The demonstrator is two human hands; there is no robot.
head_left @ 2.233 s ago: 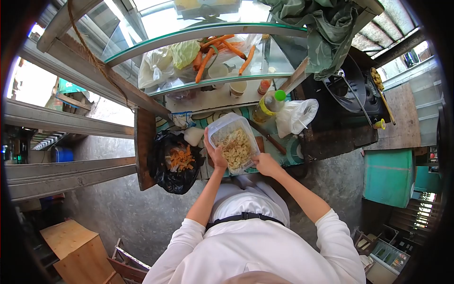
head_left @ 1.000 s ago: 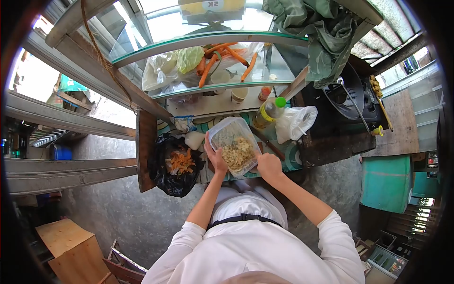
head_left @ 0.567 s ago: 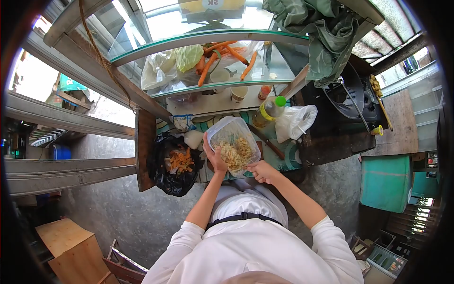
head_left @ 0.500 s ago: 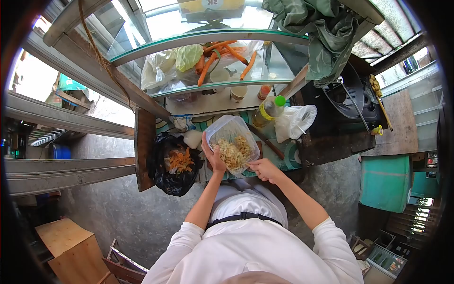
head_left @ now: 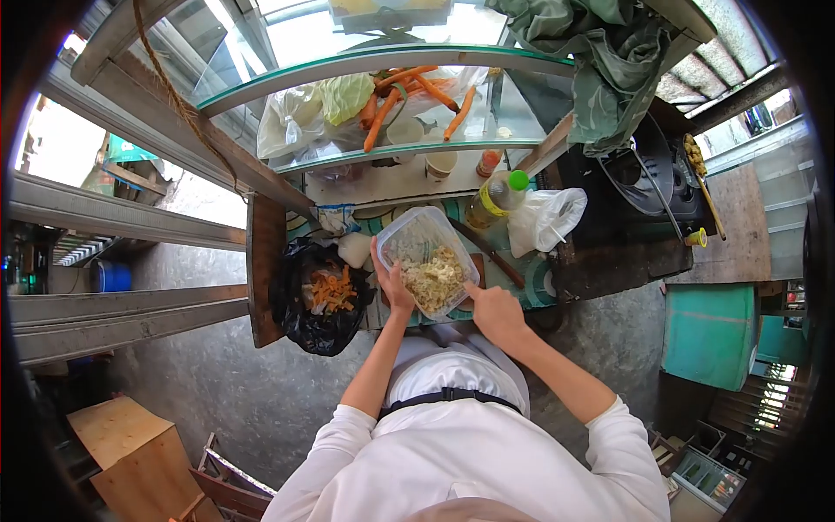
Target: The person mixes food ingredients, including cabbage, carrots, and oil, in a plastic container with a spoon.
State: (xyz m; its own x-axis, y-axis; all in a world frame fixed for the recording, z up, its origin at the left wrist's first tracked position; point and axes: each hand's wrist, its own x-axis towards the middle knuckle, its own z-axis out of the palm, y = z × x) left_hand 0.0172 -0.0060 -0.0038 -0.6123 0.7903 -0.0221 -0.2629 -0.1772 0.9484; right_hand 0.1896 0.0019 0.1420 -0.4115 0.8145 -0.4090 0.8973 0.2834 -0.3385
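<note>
A clear plastic container (head_left: 402, 242) is tilted above the counter, with a pale crumbly mixture (head_left: 437, 276) at its near end. My left hand (head_left: 394, 285) grips the container's left wall, thumb inside the rim. At its lower right corner is my right hand (head_left: 496, 316), fingers curled; what they close on is too small to make out. Left of the container, a black plastic bag (head_left: 287, 300) holds orange peelings (head_left: 330, 290). A white lump (head_left: 354, 250) lies between bag and container.
Right of the container are a green-capped bottle (head_left: 496, 202), a white plastic bag (head_left: 545, 219) and a dark long-handled tool (head_left: 489, 252). Carrots (head_left: 376, 129) and cabbage (head_left: 345, 97) lie behind glass. A stove (head_left: 648, 187) stands at the right.
My right hand has shifted slightly right and turned at the container's corner. The mixture has been moved about and heaped toward the right side. The container has shifted slightly in my left hand.
</note>
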